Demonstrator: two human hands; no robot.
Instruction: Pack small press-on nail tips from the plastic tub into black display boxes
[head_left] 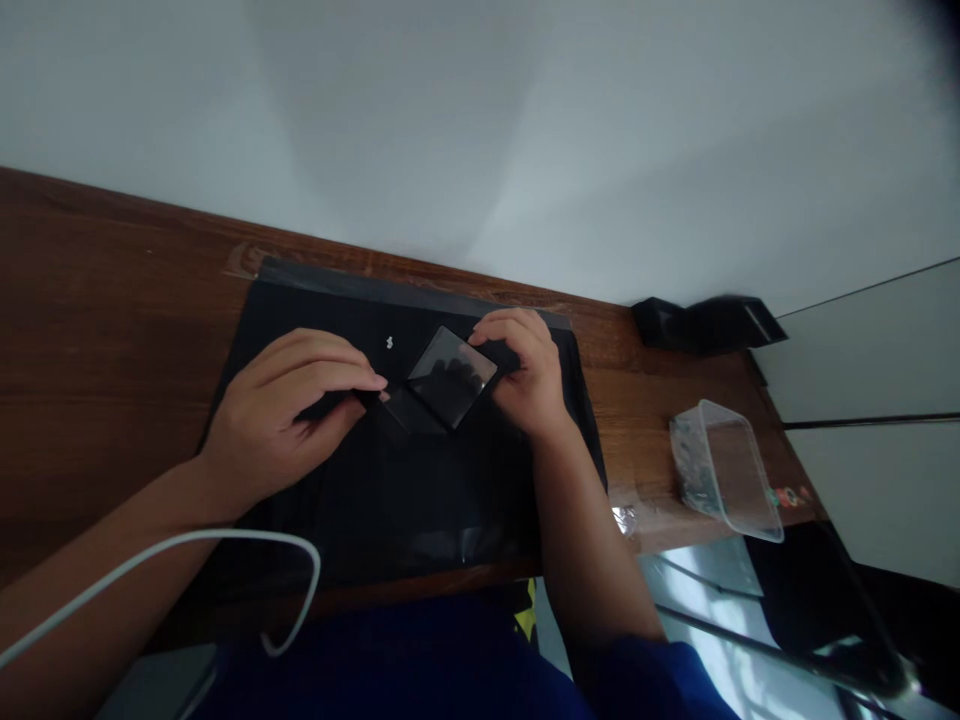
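A dark, glossy square panel (452, 375) is held tilted above a black mat (390, 470) on the wooden desk (97, 330). My right hand (525, 375) grips the panel's right corner with fingertips. My left hand (289, 420) pinches a thin dark flap or film (397, 405) at the panel's lower left edge, its fingers curled over a dark object that is mostly hidden. A tiny white piece (389, 343) lies on the mat just behind the panel.
A clear plastic tub (724, 470) stands at the desk's right end, with a black box (705, 323) behind it against the white wall. A white cable (225, 545) loops across my left forearm. Crumpled clear wrap (624, 518) lies near the front edge.
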